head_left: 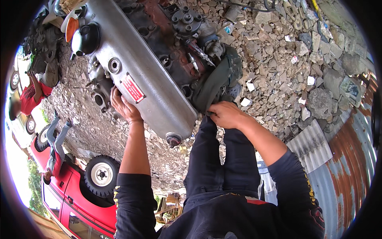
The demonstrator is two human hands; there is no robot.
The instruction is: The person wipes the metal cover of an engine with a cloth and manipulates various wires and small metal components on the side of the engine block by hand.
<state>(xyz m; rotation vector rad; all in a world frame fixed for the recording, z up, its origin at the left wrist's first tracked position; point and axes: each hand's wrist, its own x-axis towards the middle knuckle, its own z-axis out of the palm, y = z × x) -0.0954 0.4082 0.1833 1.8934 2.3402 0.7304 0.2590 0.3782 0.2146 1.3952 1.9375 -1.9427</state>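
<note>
Lying along the dark engine (157, 14), the silver metal cover (139, 71) seems heavy, stiff and maybe slippery, best held by its two long edges, while the left hand (126, 106) rests half-open against its left edge and the right hand (227, 114) pinches a soft dark green cloth (219, 79) near its lower end.

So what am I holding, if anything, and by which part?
Your right grip has the dark green cloth by its near end; your left grip only rests on the metal cover.
</note>
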